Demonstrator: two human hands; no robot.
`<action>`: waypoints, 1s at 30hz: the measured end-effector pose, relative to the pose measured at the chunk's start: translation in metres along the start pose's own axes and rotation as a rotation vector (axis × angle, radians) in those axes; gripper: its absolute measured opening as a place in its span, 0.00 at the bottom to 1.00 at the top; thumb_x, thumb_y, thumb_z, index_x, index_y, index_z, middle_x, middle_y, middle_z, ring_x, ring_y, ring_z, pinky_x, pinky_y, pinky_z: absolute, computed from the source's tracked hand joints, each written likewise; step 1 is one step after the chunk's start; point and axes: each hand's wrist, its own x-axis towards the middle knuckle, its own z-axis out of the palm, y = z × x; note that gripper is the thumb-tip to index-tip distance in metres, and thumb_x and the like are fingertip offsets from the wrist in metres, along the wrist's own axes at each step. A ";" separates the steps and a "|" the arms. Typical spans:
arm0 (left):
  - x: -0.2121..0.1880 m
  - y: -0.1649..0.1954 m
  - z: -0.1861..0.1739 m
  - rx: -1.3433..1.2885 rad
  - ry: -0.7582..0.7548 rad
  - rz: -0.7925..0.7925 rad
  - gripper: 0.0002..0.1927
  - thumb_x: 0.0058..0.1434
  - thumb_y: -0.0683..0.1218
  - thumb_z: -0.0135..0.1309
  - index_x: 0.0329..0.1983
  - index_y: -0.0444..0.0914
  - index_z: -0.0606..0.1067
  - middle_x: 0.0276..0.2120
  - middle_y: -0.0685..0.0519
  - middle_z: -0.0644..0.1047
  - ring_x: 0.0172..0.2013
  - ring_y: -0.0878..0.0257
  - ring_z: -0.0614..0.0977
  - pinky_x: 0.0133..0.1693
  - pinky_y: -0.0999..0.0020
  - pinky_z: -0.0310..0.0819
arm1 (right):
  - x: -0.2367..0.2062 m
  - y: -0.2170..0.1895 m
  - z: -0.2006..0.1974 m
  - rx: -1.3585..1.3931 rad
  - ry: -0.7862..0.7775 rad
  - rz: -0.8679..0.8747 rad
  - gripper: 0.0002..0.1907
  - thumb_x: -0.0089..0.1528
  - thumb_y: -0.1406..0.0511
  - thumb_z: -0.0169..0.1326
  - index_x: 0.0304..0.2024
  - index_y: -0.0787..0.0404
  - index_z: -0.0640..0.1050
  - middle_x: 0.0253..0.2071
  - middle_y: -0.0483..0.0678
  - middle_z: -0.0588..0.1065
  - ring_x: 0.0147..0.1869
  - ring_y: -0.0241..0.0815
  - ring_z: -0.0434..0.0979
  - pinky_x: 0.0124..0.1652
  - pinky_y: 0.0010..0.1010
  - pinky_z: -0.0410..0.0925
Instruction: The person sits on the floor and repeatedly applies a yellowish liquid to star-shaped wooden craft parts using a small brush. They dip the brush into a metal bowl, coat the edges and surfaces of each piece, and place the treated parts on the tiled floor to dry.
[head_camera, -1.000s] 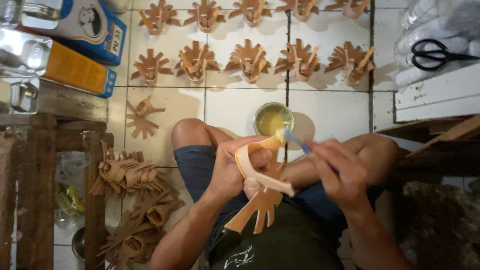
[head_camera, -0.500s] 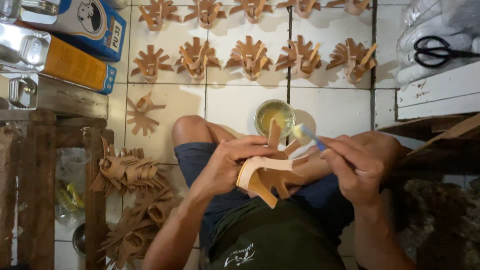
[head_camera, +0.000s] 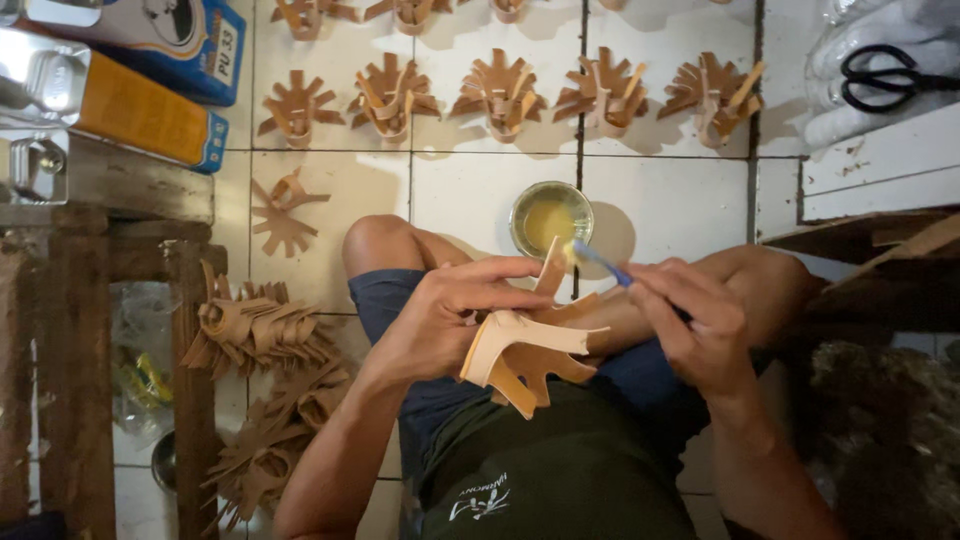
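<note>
The left hand (head_camera: 450, 320) is closed on the tan leather piece (head_camera: 525, 350) over the lap, its upright strap pointing toward the glue cup (head_camera: 550, 218), while the right hand (head_camera: 700, 325), just right of it, pinches a blue brush (head_camera: 598, 262) whose bristles touch that strap.

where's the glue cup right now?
In the head view, the glue cup sits on the white tiled floor at centre, between the person's knees, just above the brush in the right hand.
</note>
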 end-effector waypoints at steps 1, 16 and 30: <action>0.000 -0.001 0.000 0.001 -0.002 -0.005 0.17 0.58 0.38 0.63 0.52 0.37 0.81 0.57 0.45 0.80 0.56 0.56 0.83 0.53 0.66 0.79 | 0.000 -0.001 -0.001 0.010 0.034 0.038 0.11 0.64 0.78 0.56 0.49 0.74 0.79 0.35 0.52 0.77 0.37 0.38 0.76 0.37 0.26 0.68; -0.003 0.000 -0.003 -0.059 0.009 0.079 0.22 0.55 0.39 0.67 0.54 0.36 0.80 0.52 0.46 0.79 0.52 0.58 0.82 0.52 0.68 0.78 | -0.006 0.013 -0.011 -0.024 0.216 0.143 0.11 0.67 0.80 0.53 0.51 0.73 0.80 0.34 0.49 0.76 0.33 0.34 0.73 0.34 0.21 0.65; 0.003 -0.003 0.002 -0.150 -0.059 0.052 0.18 0.61 0.38 0.62 0.55 0.35 0.80 0.56 0.47 0.81 0.52 0.60 0.86 0.51 0.69 0.82 | -0.001 -0.012 -0.012 -0.073 0.071 -0.063 0.08 0.64 0.76 0.55 0.46 0.71 0.80 0.40 0.54 0.80 0.40 0.41 0.80 0.43 0.27 0.71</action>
